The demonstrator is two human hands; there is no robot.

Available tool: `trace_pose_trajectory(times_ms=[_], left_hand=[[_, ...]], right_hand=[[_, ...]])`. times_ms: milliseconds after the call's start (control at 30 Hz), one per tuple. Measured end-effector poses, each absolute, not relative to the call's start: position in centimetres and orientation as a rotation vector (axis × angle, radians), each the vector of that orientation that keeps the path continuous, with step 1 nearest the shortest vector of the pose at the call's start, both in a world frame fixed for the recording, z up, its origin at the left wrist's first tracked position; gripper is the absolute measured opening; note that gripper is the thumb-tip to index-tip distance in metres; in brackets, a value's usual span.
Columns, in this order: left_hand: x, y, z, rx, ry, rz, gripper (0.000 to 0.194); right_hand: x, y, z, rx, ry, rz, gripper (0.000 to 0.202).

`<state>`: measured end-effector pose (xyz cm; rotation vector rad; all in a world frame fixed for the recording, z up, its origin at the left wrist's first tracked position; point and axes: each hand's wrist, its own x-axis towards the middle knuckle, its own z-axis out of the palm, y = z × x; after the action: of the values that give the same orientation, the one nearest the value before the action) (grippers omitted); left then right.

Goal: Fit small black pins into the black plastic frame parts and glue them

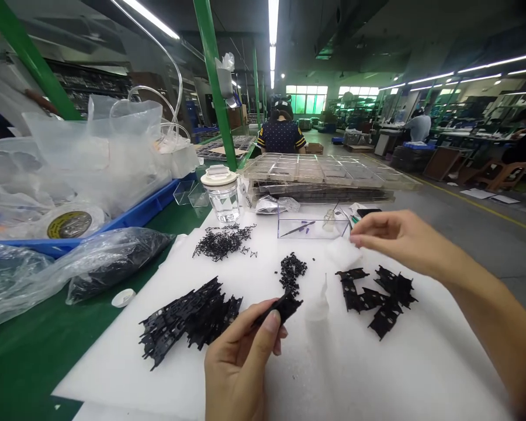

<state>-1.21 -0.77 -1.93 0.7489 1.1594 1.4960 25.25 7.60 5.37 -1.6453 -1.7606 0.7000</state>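
My left hand (249,351) pinches a flat black plastic part (287,308) at the bottom centre, just below a small heap of tiny black pieces (293,270). My right hand (388,237) is raised over the right side, thumb and forefinger pressed together beside a crumpled white wipe (345,250); whether anything is between the fingertips is too small to tell. Stacked black plastic parts (188,318) lie at the left, and several similar parts (383,298) lie loose at the right. A pile of thin black clips (221,241) sits behind the left stack.
On the white foam sheet (114,351) stand a translucent nozzle bottle (318,307), a clear box (311,228) and a lidded jar (223,199). Clear trays (324,169) are stacked behind. A blue bin (144,210) with plastic bags is at the left. A person (281,131) sits ahead.
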Motion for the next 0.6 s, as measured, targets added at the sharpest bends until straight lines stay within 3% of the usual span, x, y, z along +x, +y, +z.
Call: trace_pose_trajectory(times_ms=[133, 367, 600], left_hand=[[-1.0, -1.0, -1.7, 0.781, 1.156, 1.461, 0.028], [-1.0, -1.1, -1.7, 0.833, 1.168, 1.428, 0.027], [-0.9, -1.1, -1.7, 0.792, 1.137, 1.438, 0.028]], right_hand=[[25.7, 10.6, 5.0, -1.841, -1.622, 0.293, 0.014], [24.7, 14.8, 3.8, -1.810, -1.542, 0.185, 0.021], [24.2, 16.3, 2.5, -1.648, -1.466, 0.102, 0.013]])
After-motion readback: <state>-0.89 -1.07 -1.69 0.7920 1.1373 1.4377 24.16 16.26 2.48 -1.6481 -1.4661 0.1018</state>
